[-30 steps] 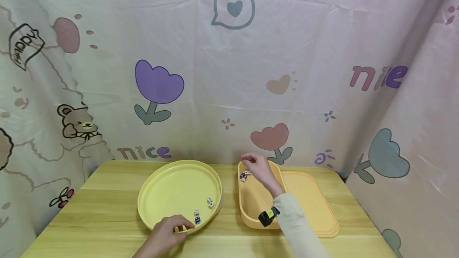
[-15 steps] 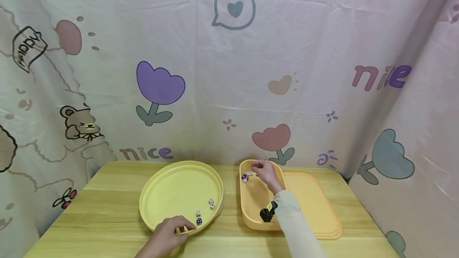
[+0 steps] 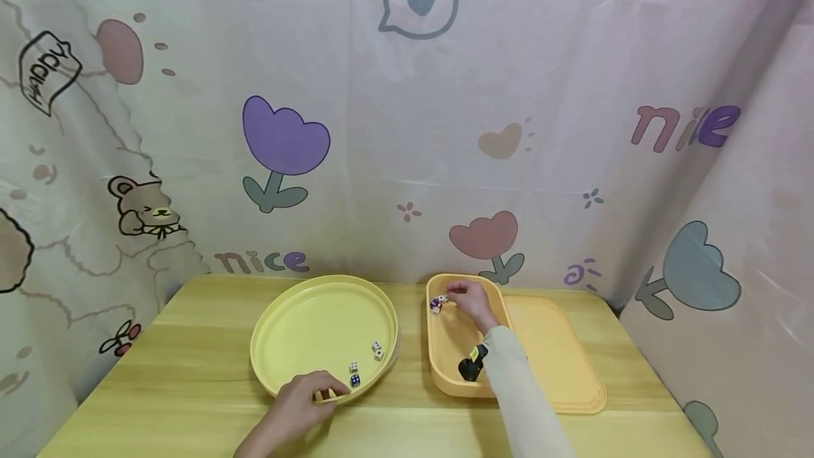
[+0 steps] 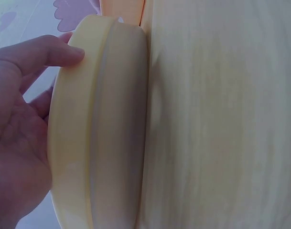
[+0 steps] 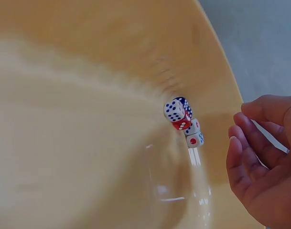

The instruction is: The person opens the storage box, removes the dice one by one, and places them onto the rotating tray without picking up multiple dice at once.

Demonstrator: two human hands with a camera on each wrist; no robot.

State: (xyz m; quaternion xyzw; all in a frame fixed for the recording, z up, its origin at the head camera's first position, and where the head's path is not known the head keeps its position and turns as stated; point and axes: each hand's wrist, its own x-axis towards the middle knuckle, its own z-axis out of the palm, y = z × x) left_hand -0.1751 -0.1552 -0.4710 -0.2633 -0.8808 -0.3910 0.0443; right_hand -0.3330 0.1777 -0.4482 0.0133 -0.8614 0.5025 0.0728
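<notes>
At the near edge of a round yellow tray, my left hand grips the rim. The left wrist view has the thumb against the tray's outer wall and the other fingers behind the rim. In the tray lie a blue die and several white dice. My right hand reaches into the far end of an orange box, fingers loosely curled with nothing seen between them. Just beside its fingertips, a small pile of white, red and blue dice sits in the box's corner.
A flat orange lid lies on the wooden table, right of the box. Behind the table hangs a printed curtain. A black wrist camera on the right arm overlaps the box in the head view.
My right hand has come from above the box's left rim down into its far end, closer to the dice. The left hand stays at the tray rim. The head view has tilted slightly.
</notes>
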